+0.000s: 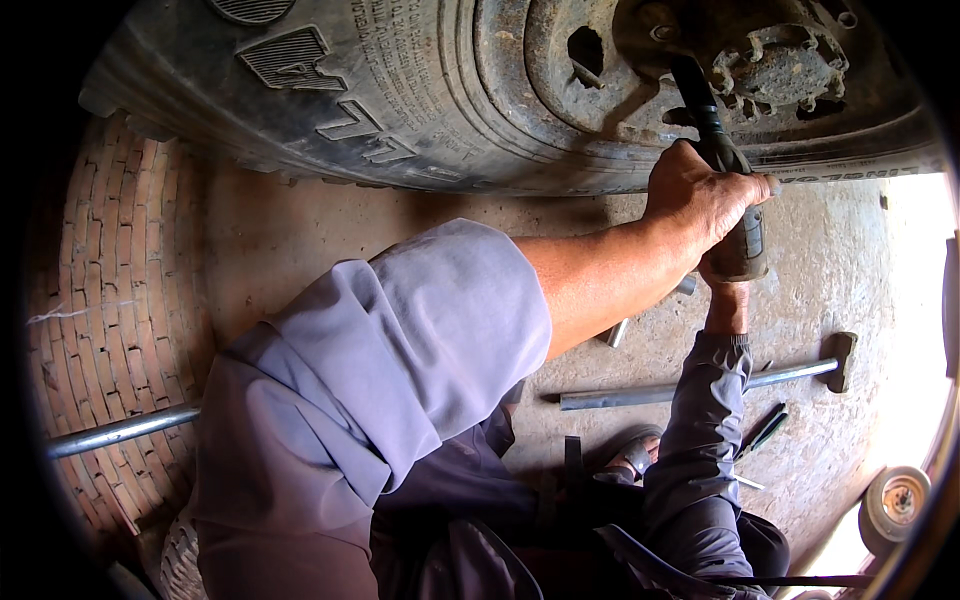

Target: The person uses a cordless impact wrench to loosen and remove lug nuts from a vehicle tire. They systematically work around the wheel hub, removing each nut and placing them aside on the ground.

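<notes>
LEFT: left hand is clasping the dark steel wheel wrench at its handle | RIGHT: right hand is mostly hidden beneath; grip cannot be told | TOOL: reaching the rusty wheel hub of the large black tyre; judged heavy, stiff; best held at the handle end

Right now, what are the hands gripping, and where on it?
Both hands hold the dark wrench set on the wheel hub: the left hand wraps the handle's lower end, the right hand, mostly hidden, just beneath.
</notes>
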### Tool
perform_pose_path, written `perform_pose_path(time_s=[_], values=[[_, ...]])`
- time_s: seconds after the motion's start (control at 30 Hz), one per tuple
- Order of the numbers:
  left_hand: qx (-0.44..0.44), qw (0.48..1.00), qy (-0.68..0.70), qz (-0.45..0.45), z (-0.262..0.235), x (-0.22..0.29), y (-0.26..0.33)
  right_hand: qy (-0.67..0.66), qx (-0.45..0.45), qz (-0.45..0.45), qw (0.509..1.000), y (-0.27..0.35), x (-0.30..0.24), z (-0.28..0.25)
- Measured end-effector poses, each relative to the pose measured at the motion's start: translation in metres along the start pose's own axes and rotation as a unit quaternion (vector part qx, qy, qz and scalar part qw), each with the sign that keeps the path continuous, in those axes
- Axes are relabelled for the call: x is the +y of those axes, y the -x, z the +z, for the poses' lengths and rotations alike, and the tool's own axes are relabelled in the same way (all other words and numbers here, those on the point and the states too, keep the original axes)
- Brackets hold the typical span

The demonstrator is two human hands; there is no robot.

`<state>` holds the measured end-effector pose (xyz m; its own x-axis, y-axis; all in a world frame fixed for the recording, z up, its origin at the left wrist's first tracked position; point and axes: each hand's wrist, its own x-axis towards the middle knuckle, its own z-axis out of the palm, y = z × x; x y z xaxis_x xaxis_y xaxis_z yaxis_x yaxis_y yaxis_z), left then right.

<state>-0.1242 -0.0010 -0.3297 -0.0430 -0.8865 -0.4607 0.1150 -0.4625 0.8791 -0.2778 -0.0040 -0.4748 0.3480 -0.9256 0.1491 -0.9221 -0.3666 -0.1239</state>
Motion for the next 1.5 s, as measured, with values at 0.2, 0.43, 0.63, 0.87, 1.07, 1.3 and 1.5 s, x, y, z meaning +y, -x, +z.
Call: perform_pose_path(time_s=[0.2, 0.43, 0.63, 0.87, 1.07, 1.3, 1.5], values=[[-0.024, 1.0, -0.006, -0.002, -0.002, 0.006, 0.004, 0.111, 0.01, -0.055, 0.992, 0.002, -0.005, -0.003], [0.01, 1.0, 0.001, 0.011, 0.0, 0.002, 0.003, 0.007, 0.131, -0.082, 0.988, 0.004, -0.01, -0.007], [-0.017, 0.998, 0.049, 0.024, 0.001, -0.004, -0.001, -0.035, 0.16, -0.079, 0.983, 0.006, -0.008, -0.001], [0.011, 0.999, 0.02, 0.038, 0.0, 0.003, 0.009, -0.036, 0.108, -0.063, 0.991, 0.003, -0.014, -0.015], [-0.014, 0.999, 0.027, 0.038, 0.002, 0.002, 0.005, -0.084, 0.159, -0.061, 0.982, -0.005, -0.018, -0.019], [-0.006, 0.999, 0.019, 0.029, -0.002, 0.002, 0.002, -0.076, 0.129, -0.052, 0.987, -0.001, -0.022, -0.024], [0.018, 0.998, 0.029, 0.049, -0.001, 0.0, -0.004, -0.226, 0.232, -0.052, 0.945, -0.001, -0.034, -0.027]])
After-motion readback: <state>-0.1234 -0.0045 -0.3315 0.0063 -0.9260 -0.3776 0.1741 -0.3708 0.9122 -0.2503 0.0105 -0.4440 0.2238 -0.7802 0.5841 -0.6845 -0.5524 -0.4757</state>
